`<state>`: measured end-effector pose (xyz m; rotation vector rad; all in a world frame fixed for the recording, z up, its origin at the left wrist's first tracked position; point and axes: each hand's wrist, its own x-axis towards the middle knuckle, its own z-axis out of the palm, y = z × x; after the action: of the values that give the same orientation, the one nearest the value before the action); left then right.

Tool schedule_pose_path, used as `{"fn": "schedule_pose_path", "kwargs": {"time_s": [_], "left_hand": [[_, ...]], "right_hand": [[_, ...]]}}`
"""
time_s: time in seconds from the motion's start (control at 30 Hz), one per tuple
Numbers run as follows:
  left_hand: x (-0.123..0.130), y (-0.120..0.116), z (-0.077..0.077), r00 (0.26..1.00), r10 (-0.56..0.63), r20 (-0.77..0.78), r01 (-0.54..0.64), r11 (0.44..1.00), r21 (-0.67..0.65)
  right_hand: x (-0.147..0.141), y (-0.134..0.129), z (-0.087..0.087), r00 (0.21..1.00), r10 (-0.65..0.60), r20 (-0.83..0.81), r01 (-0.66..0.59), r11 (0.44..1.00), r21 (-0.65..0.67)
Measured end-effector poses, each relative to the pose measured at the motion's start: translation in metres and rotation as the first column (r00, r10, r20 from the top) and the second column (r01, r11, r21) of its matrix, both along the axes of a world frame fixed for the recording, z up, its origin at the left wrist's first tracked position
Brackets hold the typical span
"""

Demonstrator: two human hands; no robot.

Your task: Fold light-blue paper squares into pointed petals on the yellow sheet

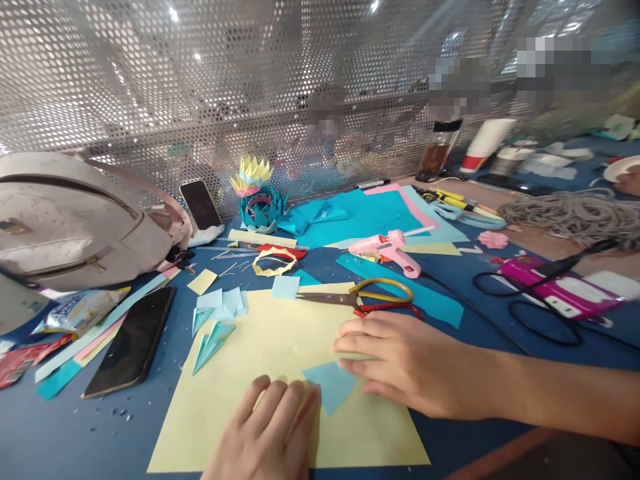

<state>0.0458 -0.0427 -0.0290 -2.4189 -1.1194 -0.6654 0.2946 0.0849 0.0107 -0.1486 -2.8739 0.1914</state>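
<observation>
My left hand (273, 430) lies flat at the bottom centre, fingertips pressing the left edge of a small light-blue paper piece (331, 387). My right hand (400, 360) comes in from the right and presses its fingers on the piece's upper right edge. The blue piece lies on a large pale-yellow sheet (260, 347) on the blue table. Scissors (365, 298) with yellow and red handles lie just beyond my right hand. Folded light-blue paper pieces (215, 320) sit at the sheet's left corner.
A pink glue gun (390, 250), teal and pink paper sheets (370, 213), a paper lotus (257, 197), and a yellow paper ring (274, 261) lie further back. Two phones (133, 343) (201, 205) and a beige bag (75, 220) are left. A magenta box (560, 290) and cord are right.
</observation>
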Motion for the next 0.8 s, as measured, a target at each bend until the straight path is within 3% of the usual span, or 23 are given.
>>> {"fn": "schedule_pose_path", "kwargs": {"time_s": [0.13,0.23,0.37,0.43,0.63,0.8], "left_hand": [[0.001,0.001,0.001,1.0,-0.018,0.013,0.019,0.998,-0.057],[-0.001,0.005,0.004,0.994,-0.098,0.041,0.103,0.987,-0.127],[-0.009,0.012,0.017,0.973,-0.217,0.084,0.228,0.961,-0.159],[-0.014,0.014,0.024,0.967,-0.253,-0.013,0.24,0.931,-0.276],[-0.018,0.016,0.029,0.974,-0.226,0.023,0.223,0.927,-0.303],[-0.021,0.015,0.031,0.974,-0.196,0.111,0.219,0.936,-0.277]], "right_hand": [[0.002,-0.001,0.004,0.998,-0.06,-0.021,0.058,0.996,-0.068],[-0.004,0.002,0.006,0.992,-0.12,-0.036,0.113,0.98,-0.166],[-0.019,0.006,0.008,0.971,-0.215,0.1,0.237,0.9,-0.366],[-0.027,0.008,0.009,0.964,-0.214,0.161,0.264,0.857,-0.443],[-0.048,0.011,0.011,0.978,-0.011,0.208,0.091,0.921,-0.379],[-0.051,0.007,0.009,0.956,-0.015,0.294,0.126,0.922,-0.365]]}}
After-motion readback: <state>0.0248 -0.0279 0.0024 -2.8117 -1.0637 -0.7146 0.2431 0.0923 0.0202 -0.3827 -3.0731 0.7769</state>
